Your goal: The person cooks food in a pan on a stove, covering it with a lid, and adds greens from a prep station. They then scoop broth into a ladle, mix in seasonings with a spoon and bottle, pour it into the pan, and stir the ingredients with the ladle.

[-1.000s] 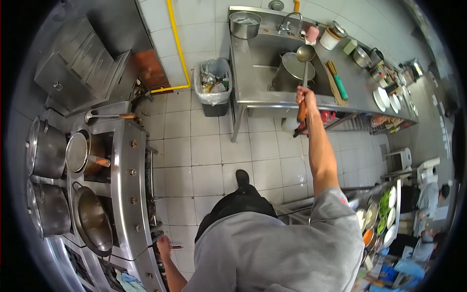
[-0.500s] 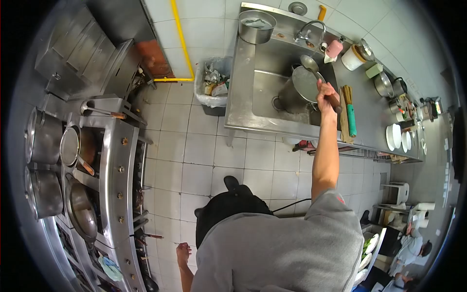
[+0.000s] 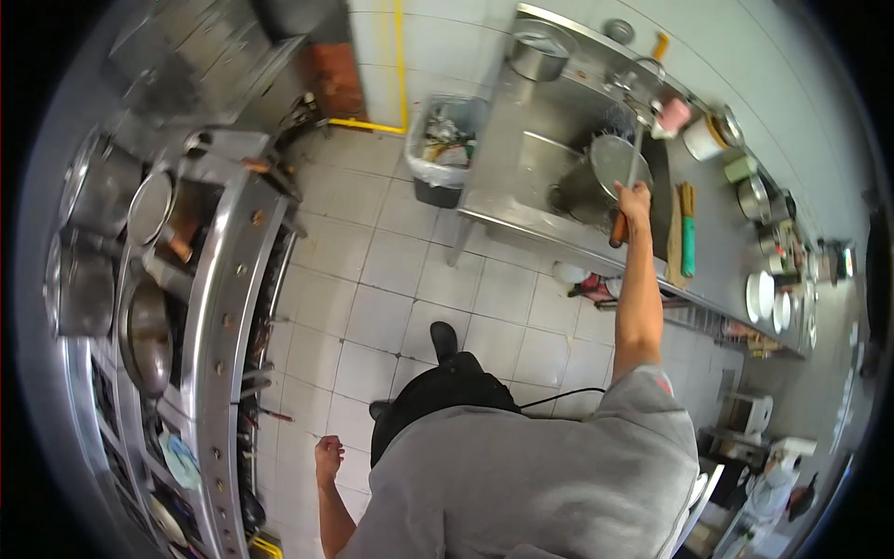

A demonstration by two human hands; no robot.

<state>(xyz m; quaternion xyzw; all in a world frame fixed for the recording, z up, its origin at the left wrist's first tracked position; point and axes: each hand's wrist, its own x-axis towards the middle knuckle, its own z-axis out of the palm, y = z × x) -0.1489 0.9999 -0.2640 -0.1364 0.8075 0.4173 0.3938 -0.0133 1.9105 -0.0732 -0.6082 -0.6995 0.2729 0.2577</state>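
Ladle [image 3: 637, 154] swung round toward the tap [image 3: 622, 82]

Half a second ago its bowl lay over the pot's far rim; now it points between the tap and one pink bottle [image 3: 672, 116], blurred, and its handle has pivoted to the sink's front edge. One ladle is in use, its shaft passing over one deep metal pot [image 3: 585, 189] in the single sink [image 3: 538, 154].

Of the two hands, the right hand [image 3: 635, 201] is closed around the ladle where the metal shaft meets brown wood. The left hand [image 3: 328, 456] hangs low near the stove [image 3: 212, 298], fingers loosely curled; whether it grips anything I cannot tell.

Brushed steel forms the tabletop [image 3: 717, 219], which carries two groups of round white dishes [image 3: 760, 295] and one bristled brush with a green handle [image 3: 688, 247]. Two tall metal pots [image 3: 87, 296], one rounded wok [image 3: 149, 340] and one round mesh strainer [image 3: 149, 207] occupy the stove.
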